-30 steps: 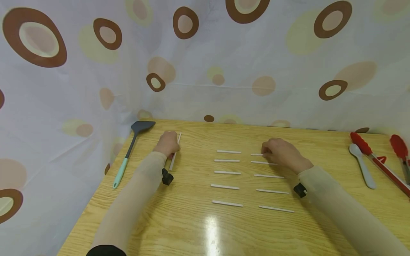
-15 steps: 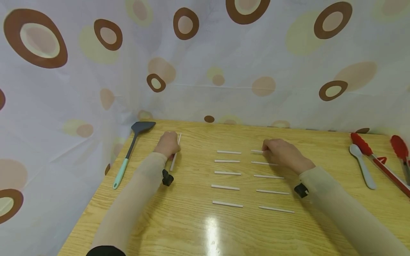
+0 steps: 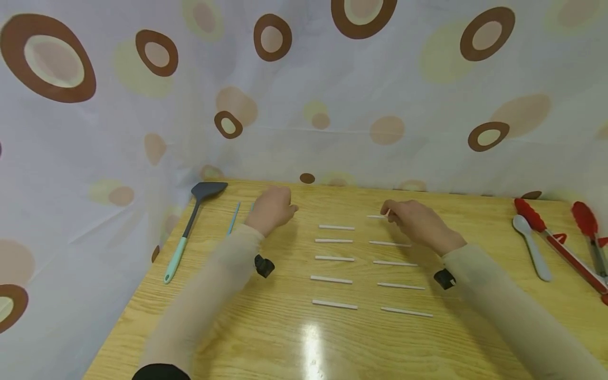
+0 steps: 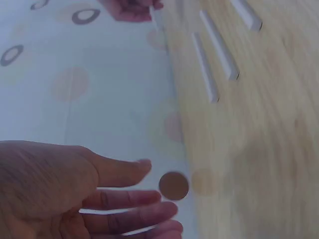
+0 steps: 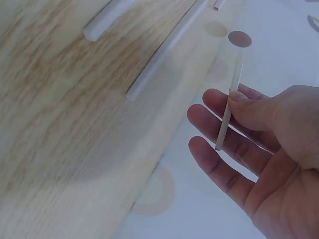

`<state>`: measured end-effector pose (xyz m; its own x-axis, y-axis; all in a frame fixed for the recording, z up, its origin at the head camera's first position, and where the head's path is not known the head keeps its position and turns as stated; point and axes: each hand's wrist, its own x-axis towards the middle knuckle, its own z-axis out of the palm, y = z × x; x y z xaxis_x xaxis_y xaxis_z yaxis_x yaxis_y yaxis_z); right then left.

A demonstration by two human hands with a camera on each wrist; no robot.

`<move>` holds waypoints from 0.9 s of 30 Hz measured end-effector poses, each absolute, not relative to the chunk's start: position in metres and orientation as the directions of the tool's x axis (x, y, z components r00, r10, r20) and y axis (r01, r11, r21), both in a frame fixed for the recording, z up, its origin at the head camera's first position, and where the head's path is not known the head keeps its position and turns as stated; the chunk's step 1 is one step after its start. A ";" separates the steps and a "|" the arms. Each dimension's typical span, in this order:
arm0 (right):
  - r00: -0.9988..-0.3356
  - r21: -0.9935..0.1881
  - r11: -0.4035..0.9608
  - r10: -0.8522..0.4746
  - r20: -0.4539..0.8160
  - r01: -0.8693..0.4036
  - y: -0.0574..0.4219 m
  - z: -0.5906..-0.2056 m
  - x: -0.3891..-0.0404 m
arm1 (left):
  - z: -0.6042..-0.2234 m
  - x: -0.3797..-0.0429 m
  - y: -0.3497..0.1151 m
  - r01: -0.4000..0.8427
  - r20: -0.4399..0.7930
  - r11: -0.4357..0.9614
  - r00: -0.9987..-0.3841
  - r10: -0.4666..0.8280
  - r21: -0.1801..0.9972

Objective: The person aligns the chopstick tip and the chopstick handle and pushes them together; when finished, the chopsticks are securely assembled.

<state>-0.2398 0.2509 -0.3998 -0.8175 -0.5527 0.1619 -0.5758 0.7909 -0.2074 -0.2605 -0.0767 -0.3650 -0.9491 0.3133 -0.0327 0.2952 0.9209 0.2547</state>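
My left hand (image 3: 272,209) hovers above the table's far left part; its fingers (image 4: 127,200) are loosely extended with nothing between them in the left wrist view. Two thin bluish sticks (image 3: 234,218) lie beside it, partly hidden by the hand and sleeve. At the far end of the right column, my right hand (image 3: 418,221) pinches a slim white stick (image 5: 225,127) between thumb and index finger, the other fingers spread. Nearer to me lie two columns of white sticks, the left ones (image 3: 334,258) and the right ones (image 3: 395,263), roughly parallel in rows.
A dark turner with a mint handle (image 3: 176,259) lies along the left edge. On the right are a pale grey spoon (image 3: 533,248) and red-tipped tongs (image 3: 560,243). A patterned curtain (image 3: 304,95) hangs behind the wooden table (image 3: 266,338).
My left hand has lifted and moved right, uncovering bluish sticks; the white stick beside it is out of sight. The right hand's stick has moved slightly away from me, off its row.
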 end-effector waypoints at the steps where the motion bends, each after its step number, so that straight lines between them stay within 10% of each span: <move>1: -0.818 -0.206 0.792 -0.551 0.165 -0.575 0.250 -0.400 -0.240 | -0.368 -0.261 -0.071 0.319 -0.029 0.911 -0.941 0.337 0.261; 27: -0.817 -0.171 0.800 -0.555 0.156 -0.576 0.237 -0.397 -0.240 | -0.417 -0.262 0.011 0.598 -0.028 0.798 -0.799 0.601 0.066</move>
